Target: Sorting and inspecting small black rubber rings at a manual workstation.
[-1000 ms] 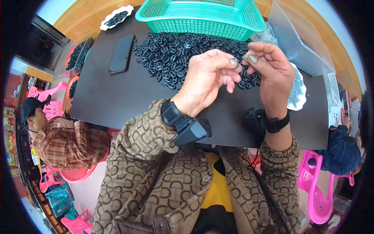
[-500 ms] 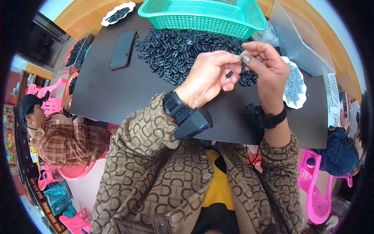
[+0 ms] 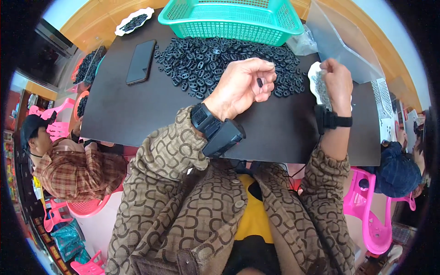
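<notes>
Palm up over the table, my left hand (image 3: 242,89) has its fingers curled around a small black plastic piece (image 3: 260,82). Its thumb lies across toward the index finger. Behind and beside it spreads a pile of black oval plastic pieces with two holes each (image 3: 206,62). My right hand (image 3: 338,82) is over a white scalloped dish (image 3: 314,73) of tiny silvery metal parts (image 3: 322,89), which look like small springs. Its fingers are bent and drawn together at the dish; whatever may be between the fingertips is hidden.
A green plastic basket (image 3: 233,30) stands behind the pile, with a clear plastic bin (image 3: 341,41) to its right. A phone (image 3: 141,62) lies at left, below another white dish (image 3: 120,31) of black pieces. People sit at left (image 3: 78,172) and right (image 3: 398,169), near pink chairs.
My right hand has left the left hand's fingertips and moved right to the dish of metal parts. The left hand stays nearly in place, keeping the small black piece.
</notes>
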`<action>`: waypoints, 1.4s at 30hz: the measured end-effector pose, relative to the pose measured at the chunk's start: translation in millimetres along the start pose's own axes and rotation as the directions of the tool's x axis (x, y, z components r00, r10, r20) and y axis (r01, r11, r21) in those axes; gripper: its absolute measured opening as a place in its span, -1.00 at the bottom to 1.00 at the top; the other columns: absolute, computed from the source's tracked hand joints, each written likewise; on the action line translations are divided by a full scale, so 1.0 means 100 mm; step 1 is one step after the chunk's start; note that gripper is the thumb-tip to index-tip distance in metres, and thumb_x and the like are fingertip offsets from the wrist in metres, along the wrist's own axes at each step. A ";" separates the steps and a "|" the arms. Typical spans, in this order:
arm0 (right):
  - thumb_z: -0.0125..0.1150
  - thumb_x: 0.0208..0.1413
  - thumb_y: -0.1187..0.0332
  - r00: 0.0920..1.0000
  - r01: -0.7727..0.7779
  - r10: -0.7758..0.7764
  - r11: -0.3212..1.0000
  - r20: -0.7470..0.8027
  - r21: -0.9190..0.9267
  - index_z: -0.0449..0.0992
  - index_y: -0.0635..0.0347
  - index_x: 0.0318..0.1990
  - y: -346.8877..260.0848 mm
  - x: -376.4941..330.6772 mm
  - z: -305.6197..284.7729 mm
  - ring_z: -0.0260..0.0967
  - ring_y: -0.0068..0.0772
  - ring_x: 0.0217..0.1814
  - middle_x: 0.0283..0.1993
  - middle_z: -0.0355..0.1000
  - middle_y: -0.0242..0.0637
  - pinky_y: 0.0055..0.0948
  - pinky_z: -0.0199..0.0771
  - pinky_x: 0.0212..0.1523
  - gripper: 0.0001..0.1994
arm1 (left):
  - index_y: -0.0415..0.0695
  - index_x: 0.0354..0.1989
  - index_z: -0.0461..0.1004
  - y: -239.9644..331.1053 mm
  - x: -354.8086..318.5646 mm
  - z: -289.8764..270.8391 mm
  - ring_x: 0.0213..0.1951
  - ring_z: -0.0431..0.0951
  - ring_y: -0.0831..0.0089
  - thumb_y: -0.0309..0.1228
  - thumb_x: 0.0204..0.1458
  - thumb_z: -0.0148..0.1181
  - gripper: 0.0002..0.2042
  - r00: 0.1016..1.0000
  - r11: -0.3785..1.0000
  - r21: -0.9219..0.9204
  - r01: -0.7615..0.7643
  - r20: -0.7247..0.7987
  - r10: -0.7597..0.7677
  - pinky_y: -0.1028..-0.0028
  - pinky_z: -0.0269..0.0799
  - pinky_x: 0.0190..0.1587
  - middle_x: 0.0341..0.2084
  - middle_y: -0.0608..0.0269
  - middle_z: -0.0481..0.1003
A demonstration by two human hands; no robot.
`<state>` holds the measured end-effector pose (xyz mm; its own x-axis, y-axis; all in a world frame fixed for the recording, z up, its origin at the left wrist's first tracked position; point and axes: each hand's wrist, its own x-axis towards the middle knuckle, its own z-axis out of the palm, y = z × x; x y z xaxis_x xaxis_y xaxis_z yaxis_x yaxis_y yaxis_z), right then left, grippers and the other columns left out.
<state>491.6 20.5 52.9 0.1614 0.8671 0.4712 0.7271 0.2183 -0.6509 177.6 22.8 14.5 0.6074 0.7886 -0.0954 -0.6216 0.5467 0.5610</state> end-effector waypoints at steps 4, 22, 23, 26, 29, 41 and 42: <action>0.44 0.42 0.59 0.988 0.014 -0.049 0.973 0.148 0.230 0.81 0.33 0.14 -0.04 -0.03 0.03 0.72 -0.49 0.04 -0.05 0.79 -0.34 -0.39 0.67 0.13 -0.79 | -0.24 -0.09 0.66 -0.02 0.04 -0.06 -0.38 0.59 0.40 -0.45 0.52 0.37 -0.88 0.998 0.999 0.000 0.050 0.025 -0.050 0.35 0.42 -0.40 -0.30 0.18 0.66; 0.51 0.52 0.54 0.919 -0.222 -0.071 0.721 0.389 0.657 0.81 0.36 0.05 -0.55 -0.34 0.63 0.64 -0.68 -0.14 -0.11 0.79 -0.41 -0.55 0.67 -0.09 -0.91 | -0.26 -0.03 0.63 -0.09 0.08 -0.18 -0.30 0.63 0.28 -0.32 0.64 0.25 -0.76 0.998 0.999 -0.033 0.011 0.064 -0.009 0.29 0.52 -0.28 -0.25 0.17 0.64; 0.51 0.52 0.54 0.919 -0.226 -0.067 0.719 0.389 0.657 0.81 0.36 0.05 -0.54 -0.34 0.64 0.64 -0.68 -0.14 -0.11 0.79 -0.41 -0.55 0.67 -0.09 -0.91 | -0.30 -0.02 0.65 -0.09 0.10 -0.16 -0.25 0.73 0.14 -0.29 0.63 0.26 -0.73 0.999 0.999 -0.029 -0.013 0.047 0.014 0.19 0.67 -0.21 -0.24 0.07 0.67; 0.46 0.55 0.54 0.987 -0.003 -0.085 0.842 0.139 0.539 0.77 0.32 0.05 -0.61 -0.35 0.63 0.55 -0.65 -0.09 -0.06 0.71 -0.46 -0.56 0.56 -0.01 -0.93 | -0.33 0.17 0.57 -0.09 0.10 -0.07 -0.09 0.78 -0.13 -0.09 0.63 0.27 -0.56 0.992 0.996 -0.040 -0.076 -0.102 0.071 -0.04 0.77 0.07 -0.06 -0.15 0.68; 0.44 0.51 0.58 0.934 0.309 -0.348 0.901 0.082 0.304 0.74 0.35 0.04 -0.67 -0.36 0.59 0.58 -0.57 -0.08 -0.08 0.69 -0.39 -0.47 0.61 0.01 -0.93 | -0.36 0.31 0.49 -0.08 0.09 -0.05 0.08 0.79 -0.22 0.06 0.62 0.27 -0.41 0.983 0.991 -0.065 -0.117 -0.146 0.107 -0.13 0.78 0.25 0.07 -0.27 0.67; 0.38 0.24 0.65 0.733 0.676 -0.667 0.736 0.135 -0.032 0.71 0.27 0.00 -0.78 -0.46 0.92 0.68 0.13 0.04 -0.02 0.70 -0.12 -0.03 0.67 0.14 -0.78 | -0.44 0.59 0.40 -0.03 0.00 0.02 0.44 0.65 0.01 0.22 0.68 0.16 -0.18 0.994 0.950 -0.294 -0.103 -0.007 0.106 0.01 0.51 0.60 0.43 -0.27 0.63; 0.38 0.27 0.65 0.726 0.687 -0.675 0.723 0.134 -0.080 0.70 0.28 0.00 -0.77 -0.45 0.92 0.68 0.09 0.03 -0.03 0.69 -0.11 -0.09 0.67 0.12 -0.81 | -0.44 0.61 0.38 -0.03 0.01 0.03 0.48 0.62 0.01 0.20 0.69 0.15 -0.19 0.994 0.947 -0.306 -0.101 0.009 0.109 0.00 0.48 0.62 0.44 -0.28 0.62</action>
<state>367.2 6.0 27.1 -0.4631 0.5420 0.7013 0.6894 0.7175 -0.0993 181.4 20.8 14.6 0.5409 0.8407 -0.0261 -0.8009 0.5242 0.2894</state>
